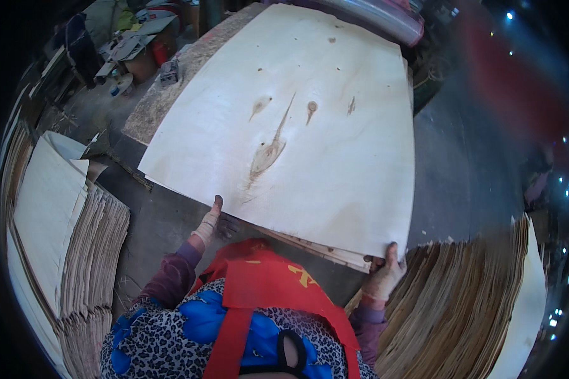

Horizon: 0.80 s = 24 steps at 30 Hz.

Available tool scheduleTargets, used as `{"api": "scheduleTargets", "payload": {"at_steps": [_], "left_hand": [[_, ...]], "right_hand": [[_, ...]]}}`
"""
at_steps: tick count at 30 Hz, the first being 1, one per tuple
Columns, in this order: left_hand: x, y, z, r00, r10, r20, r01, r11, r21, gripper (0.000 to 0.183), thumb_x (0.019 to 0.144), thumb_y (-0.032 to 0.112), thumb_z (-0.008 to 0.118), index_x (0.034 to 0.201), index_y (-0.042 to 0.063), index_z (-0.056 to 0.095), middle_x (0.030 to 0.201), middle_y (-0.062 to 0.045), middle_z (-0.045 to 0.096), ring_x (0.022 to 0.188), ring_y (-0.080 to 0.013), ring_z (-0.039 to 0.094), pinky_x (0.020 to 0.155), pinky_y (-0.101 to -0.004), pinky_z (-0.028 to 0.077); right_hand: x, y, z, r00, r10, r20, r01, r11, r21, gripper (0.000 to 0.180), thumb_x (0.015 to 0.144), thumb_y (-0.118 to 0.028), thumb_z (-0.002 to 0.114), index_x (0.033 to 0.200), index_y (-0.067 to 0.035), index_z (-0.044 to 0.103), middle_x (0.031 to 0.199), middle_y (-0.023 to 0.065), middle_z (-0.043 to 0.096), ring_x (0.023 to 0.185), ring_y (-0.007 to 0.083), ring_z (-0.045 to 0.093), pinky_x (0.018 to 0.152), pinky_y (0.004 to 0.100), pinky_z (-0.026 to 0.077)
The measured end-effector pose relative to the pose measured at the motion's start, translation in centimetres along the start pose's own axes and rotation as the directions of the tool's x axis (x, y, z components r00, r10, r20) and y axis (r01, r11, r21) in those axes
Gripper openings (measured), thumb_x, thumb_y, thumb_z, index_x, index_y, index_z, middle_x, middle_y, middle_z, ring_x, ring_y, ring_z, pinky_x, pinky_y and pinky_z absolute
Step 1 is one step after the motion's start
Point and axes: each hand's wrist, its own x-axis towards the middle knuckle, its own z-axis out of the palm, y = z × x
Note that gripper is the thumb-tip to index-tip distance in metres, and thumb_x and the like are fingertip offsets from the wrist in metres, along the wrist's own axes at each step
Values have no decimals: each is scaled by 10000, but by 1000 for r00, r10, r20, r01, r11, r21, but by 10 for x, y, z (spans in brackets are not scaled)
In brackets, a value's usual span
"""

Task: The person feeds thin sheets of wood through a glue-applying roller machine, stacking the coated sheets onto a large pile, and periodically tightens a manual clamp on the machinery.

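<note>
A broad, pale sheet of wood veneer (208,132) with several brown knots spreads out before me. Its near edge is held by my left hand (211,222), the thumb on top and the other fingers below the edge. At the near right corner my right hand (386,275) pinches the sheet, thumb on its upper face. Beneath the near edge more wood layers (322,251) show, slightly apart from the top sheet. Both wrists have a light wrapping. What supports the middle of the sheet is mostly hidden under it.
Stacked veneer sheets stand at the left (95,241) and at the right (450,293). A rough-topped bench (156,106) shows beyond the sheet's left side. A film-wrapped roll (384,16) lies at the far end. A person (78,47) is at the far left, near a cluttered table (128,47).
</note>
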Motion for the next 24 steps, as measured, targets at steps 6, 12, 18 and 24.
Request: {"api": "scheduleTargets", "payload": {"at_steps": [6, 12, 18, 24], "left_hand": [[27, -1, 37, 938, 348, -7, -315, 840, -441, 573, 772, 547, 564, 1008, 28, 503, 717, -111, 575, 560, -211, 563, 442, -314, 418], [1, 34, 84, 855, 510, -93, -506, 783, -361, 337, 841, 331, 580, 895, -1, 551, 627, -146, 617, 492, -231, 584, 442, -316, 469], [-1, 73, 85, 880, 434, 192, -282, 804, -524, 514, 793, 473, 597, 1083, 62, 492, 697, -112, 593, 540, -208, 573, 522, -314, 453], [-4, 106, 99, 864, 504, -3, -445, 760, -475, 626, 854, 413, 526, 1265, -30, 365, 915, -122, 536, 571, -201, 531, 508, -326, 439]], "right_hand": [[56, 44, -23, 994, 107, 11, -107, 964, 242, 253, 788, -235, 662, 894, -36, 548, 666, 15, 540, 492, 93, 487, 417, 242, 407], [116, 50, -10, 954, -49, -295, 87, 989, 117, 391, 760, -148, 670, 1062, 48, 515, 1007, 141, 568, 859, 242, 583, 721, 362, 516], [135, 3, 12, 962, -110, -252, 154, 975, 160, 465, 749, -234, 664, 1093, 44, 521, 1001, 134, 583, 866, 249, 575, 751, 367, 487], [132, -16, 32, 988, -120, -102, 152, 898, 413, 555, 812, -436, 573, 1177, -25, 495, 1169, 108, 515, 1033, 261, 504, 868, 407, 418]]}}
